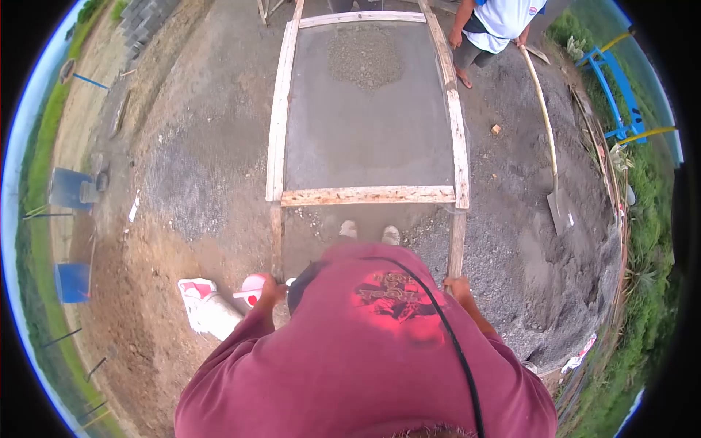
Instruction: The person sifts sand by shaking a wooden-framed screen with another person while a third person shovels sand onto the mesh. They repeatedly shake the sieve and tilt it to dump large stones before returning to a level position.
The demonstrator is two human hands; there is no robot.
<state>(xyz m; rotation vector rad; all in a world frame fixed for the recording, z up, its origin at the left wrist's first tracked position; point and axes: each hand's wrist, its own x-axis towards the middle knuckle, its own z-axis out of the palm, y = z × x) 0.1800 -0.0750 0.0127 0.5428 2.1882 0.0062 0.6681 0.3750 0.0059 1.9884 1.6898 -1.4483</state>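
Observation:
My left hand (270, 293) is closed round the lower end of the left wooden handle (277, 241). On the other side my right hand (458, 286) grips the end of the right wooden handle (457, 244). Both handles run forward from a wooden frame with a near crossbar (369, 195) and long side rails. Inside the frame lies a flat grey panel (365, 139), with a heap of wet gravelly mix (364, 56) near its far end. My shoes show on the ground just behind the crossbar.
A person (504, 22) at the upper right holds a long-handled shovel (556, 208), its blade on the ground. White sacks (212, 312) lie at the lower left beside a pink-and-white object (252, 287). Grey gravel (540, 292) spreads right. Blue containers (72, 282) stand far left.

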